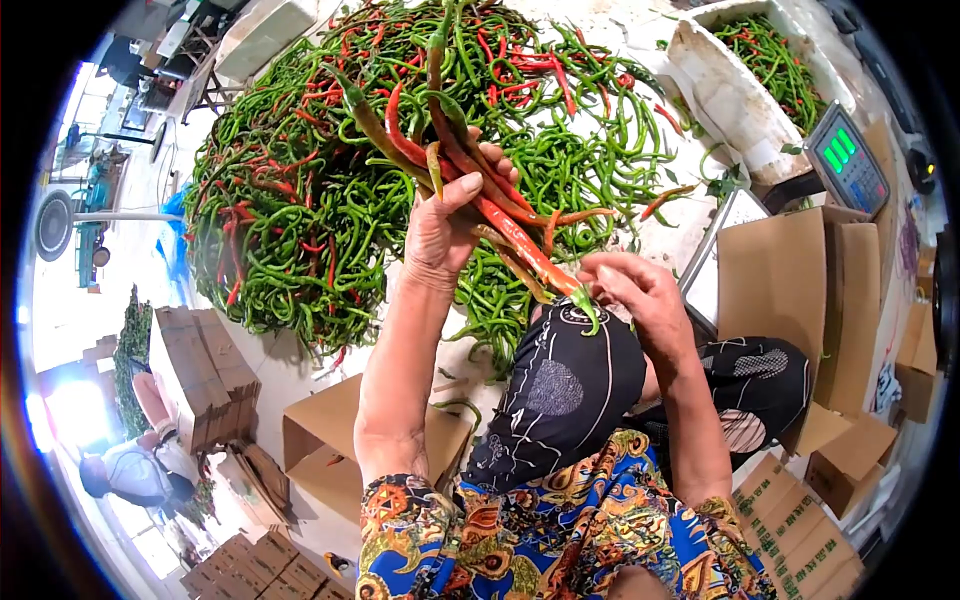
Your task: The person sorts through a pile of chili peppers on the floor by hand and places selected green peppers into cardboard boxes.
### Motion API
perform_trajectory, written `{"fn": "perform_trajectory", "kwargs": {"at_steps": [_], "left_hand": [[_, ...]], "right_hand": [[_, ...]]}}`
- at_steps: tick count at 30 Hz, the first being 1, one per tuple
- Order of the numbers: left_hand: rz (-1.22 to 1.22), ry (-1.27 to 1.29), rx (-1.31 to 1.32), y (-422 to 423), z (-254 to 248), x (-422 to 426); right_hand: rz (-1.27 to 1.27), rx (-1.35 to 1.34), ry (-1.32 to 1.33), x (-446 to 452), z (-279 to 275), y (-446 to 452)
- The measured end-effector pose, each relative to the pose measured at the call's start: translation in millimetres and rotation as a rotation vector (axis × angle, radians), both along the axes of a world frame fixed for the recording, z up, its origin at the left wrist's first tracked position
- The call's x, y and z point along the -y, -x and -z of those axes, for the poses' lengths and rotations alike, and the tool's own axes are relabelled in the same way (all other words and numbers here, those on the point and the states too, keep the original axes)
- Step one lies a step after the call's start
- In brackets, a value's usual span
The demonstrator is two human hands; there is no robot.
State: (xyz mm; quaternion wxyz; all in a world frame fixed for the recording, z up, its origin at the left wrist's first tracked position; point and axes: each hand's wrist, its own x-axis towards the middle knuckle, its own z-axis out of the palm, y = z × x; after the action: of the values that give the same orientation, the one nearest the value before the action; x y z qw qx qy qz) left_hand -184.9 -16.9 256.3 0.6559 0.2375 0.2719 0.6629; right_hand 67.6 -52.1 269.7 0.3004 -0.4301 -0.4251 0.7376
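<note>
You have two hands in view, and they differ. Your left grip (pixel 467 195) is clenched around one bunch of chili peppers (pixel 515 235), the thumb pressed across the top and the fingers curled behind. You hold at least six peppers, red, brownish and green; they overlap too much for an exact count. The bunch lies aslant through this grip: some ends stick out beyond it toward the heap, while others slope down toward your right side and over your left knee (pixel 570 385).

Your right grip (pixel 625 285) is partly curled, just beside the green stem of the longest red pepper; you cannot tell from this view whether it touches or pinches anything.

Beyond your hands spreads one large pepper heap (pixel 290 200), mostly green with scattered red, too many to count. Two foam boxes stand at the far side: the right foam box (pixel 705 105) holds more peppers, the left foam box (pixel 265 35) shows only partly. Near your right side is one scale display (pixel 845 155) with lit green digits. Two open cartons flank you, the left carton (pixel 310 430) beside your forearm, the right carton (pixel 775 290) beyond your right knee.
</note>
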Motion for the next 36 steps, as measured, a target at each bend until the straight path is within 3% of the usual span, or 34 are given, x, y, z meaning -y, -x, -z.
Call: {"fn": "perform_trajectory", "kwargs": {"at_steps": [3,4,6,10,14,18,20,28,32,34,36], "left_hand": [[-0.012,-0.021,-0.02,-2,-6,4],[-0.018,-0.026,-0.019,-3,-10,5],[-0.02,-0.038,-0.027,-5,-17,6],[-0.059,-0.049,-0.05,-6,-23,8],[-0.084,-0.032,-0.06,5,-27,12],[-0.071,-0.027,-0.19,30,-45,30],[-0.112,0.034,-0.268,51,-69,53],[-0.243,0.147,-0.343,166,-156,225],[-0.463,0.335,-0.45,174,-140,325],[-0.411,0.464,-0.446,174,-125,380],[-0.438,0.594,-0.279,170,-106,435]], "right_hand": [[-0.079,0.118,-0.092,-19,-12,24],[-0.081,0.127,-0.231,-24,-6,35],[-0.179,0.174,-0.206,-35,-11,42],[-0.107,-0.195,0.056,-37,-11,50],[-0.152,-0.284,0.035,-34,-2,50],[-0.271,-0.064,-0.141,-32,-8,49],[-0.209,-0.104,-0.039,-31,-6,45],[-0.063,-0.012,0.176,-38,94,21],[-0.139,-0.057,0.208,-20,107,22],[-0.101,-0.069,0.229,-12,115,23],[-0.101,-0.025,0.227,-12,116,22]]}}
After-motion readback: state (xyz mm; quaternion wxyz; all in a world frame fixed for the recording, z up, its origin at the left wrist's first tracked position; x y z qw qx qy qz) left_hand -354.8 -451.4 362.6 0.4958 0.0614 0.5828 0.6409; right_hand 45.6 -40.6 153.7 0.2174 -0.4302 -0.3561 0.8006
